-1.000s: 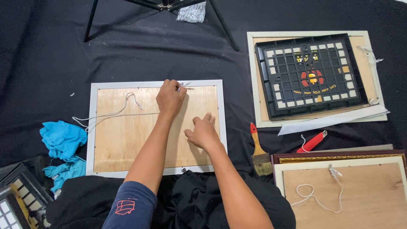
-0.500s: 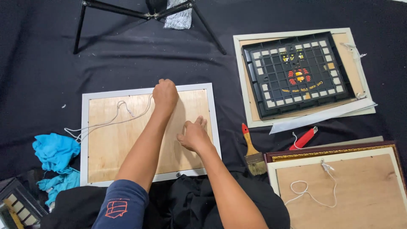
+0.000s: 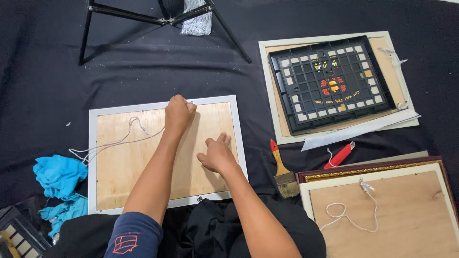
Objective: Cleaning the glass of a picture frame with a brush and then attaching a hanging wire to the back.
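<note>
The left hand (image 3: 179, 113) pinches the white string (image 3: 119, 138) at the far edge of the picture frame (image 3: 162, 150). The right hand (image 3: 217, 155) presses flat, fingers spread. The knot needs a steady pull.

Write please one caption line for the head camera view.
Left hand gripping white string at the top edge of a face-down white-framed plywood-backed picture frame; right hand pressing its board.

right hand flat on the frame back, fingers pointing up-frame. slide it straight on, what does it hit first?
The right hand lies on the plywood backing, fingers aimed toward the frame's top. Sliding on, it would probably meet the white frame rim first, then the black cloth. The left hand sits just left of that line.
</note>
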